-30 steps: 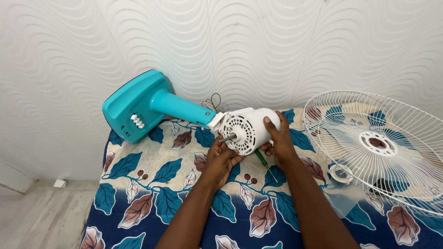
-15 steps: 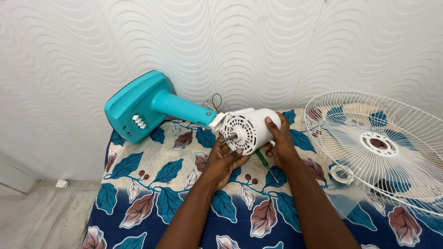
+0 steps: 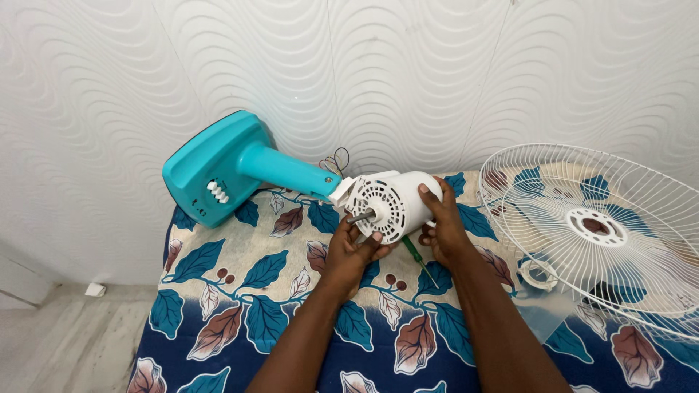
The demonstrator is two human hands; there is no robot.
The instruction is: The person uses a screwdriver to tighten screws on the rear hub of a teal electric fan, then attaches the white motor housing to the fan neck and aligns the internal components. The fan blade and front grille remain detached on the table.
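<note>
The white motor housing (image 3: 393,202) lay on the leaf-print cloth (image 3: 255,306), cradled so its shaft (image 3: 359,216) faced the camera. The left hand (image 3: 352,251) gripped the vented front; the right hand (image 3: 439,222) clasped the rear. Beyond, the teal base (image 3: 218,167) leaned against the wall. Since the earlier frame, the left fingers closed higher.

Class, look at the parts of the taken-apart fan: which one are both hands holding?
The white motor housing, gripped by the left hand and right hand. The teal base and white wire guard lie untouched.

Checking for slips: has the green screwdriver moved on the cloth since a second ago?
No. The green screwdriver lies under the white motor housing, same spot on the leaf-print cloth.
</note>
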